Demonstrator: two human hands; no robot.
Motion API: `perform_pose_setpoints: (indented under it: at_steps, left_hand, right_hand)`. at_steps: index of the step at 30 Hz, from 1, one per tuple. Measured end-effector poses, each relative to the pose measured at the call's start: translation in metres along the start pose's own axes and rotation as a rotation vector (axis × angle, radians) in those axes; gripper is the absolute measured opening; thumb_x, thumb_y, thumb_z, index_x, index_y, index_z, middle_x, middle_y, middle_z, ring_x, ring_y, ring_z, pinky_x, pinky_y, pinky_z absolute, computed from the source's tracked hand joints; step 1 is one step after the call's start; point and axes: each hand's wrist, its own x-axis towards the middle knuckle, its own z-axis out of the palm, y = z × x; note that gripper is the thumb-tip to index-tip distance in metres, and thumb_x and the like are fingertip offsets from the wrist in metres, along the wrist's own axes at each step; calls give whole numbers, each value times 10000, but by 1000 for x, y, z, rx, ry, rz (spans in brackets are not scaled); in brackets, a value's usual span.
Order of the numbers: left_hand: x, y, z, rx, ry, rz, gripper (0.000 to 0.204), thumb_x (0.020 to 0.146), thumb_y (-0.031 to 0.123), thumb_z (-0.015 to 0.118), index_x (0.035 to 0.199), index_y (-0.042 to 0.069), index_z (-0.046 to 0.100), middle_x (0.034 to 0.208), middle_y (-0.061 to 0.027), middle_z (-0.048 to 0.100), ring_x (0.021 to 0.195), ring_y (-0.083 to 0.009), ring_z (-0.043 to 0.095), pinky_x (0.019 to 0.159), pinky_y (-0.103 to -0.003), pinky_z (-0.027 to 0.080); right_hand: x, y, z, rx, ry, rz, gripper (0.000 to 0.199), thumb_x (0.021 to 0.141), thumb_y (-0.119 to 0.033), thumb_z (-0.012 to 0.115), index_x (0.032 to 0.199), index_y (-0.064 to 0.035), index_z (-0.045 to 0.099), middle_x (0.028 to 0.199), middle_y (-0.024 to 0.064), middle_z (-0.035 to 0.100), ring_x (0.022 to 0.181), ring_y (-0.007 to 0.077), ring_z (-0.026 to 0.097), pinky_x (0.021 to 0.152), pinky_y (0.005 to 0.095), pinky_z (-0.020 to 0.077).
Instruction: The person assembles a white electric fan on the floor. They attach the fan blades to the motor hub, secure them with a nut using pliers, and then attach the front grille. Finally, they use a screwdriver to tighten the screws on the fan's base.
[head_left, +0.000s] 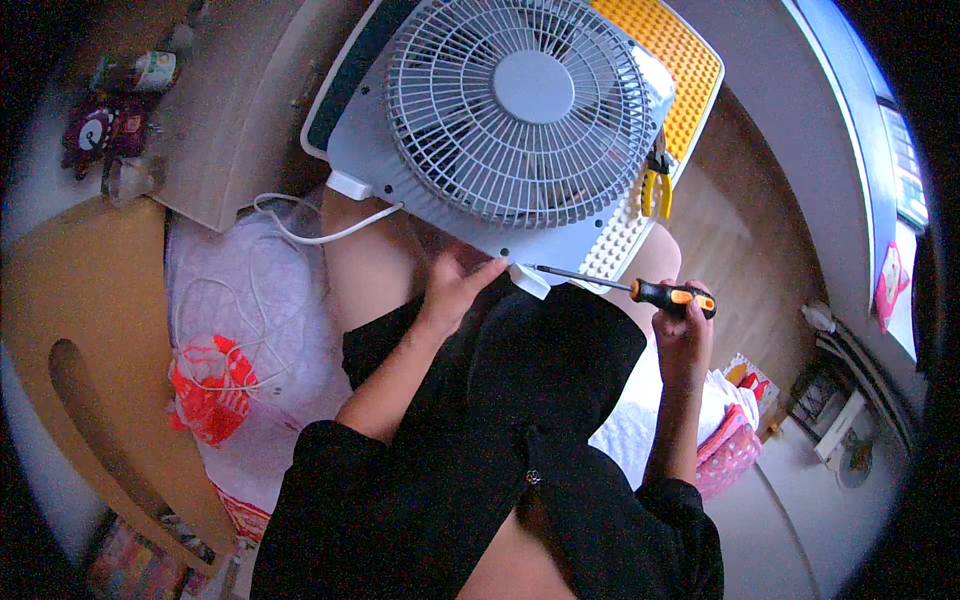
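A grey box fan [345, 130] lies across my lap and a small table, its round grille [533, 87] facing up. At its near edge my left hand [458, 288] grips the housing, one fingertip beside a dark screw hole [504, 252]. A white foot [528, 282] sticks out just right of that fingertip. My right hand [686, 322] is closed around the black and orange handle of a screwdriver [655, 293]. Its shaft points left, with the tip close to the white foot; whether they touch I cannot tell.
Yellow-handled pliers [656, 188] lie right of the fan on a studded yellow and white tabletop [690, 62]. A white cord [335, 238] loops from the fan toward the bed [215, 260] at left, where a red plastic bag [213, 388] lies. A wooden board [110, 330] stands further left.
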Motion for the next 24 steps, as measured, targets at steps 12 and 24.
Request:
perform_pose_setpoints:
  at_steps: [12, 24]
  left_hand:
    - [2, -5, -4, 45, -31, 21, 344, 755, 57, 677, 1071, 16, 548, 1045, -57, 587, 962, -161, 541, 901, -309, 393]
    - [5, -7, -3, 96, -1, 125, 352, 742, -15, 668, 1053, -12, 503, 1004, -79, 583, 921, -164, 566, 825, -292, 456]
  right_hand:
    - [0, -18, 61, -555, -152, -223, 310, 822, -23, 563, 1086, -41, 401, 1021, 189, 574, 663, 160, 565, 536, 240, 458]
    - [-13, -23, 102, -809, -362, -278, 404, 758, 41, 615, 1081, -38, 386, 1062, 167, 555, 992, 228, 545, 857, 344, 446]
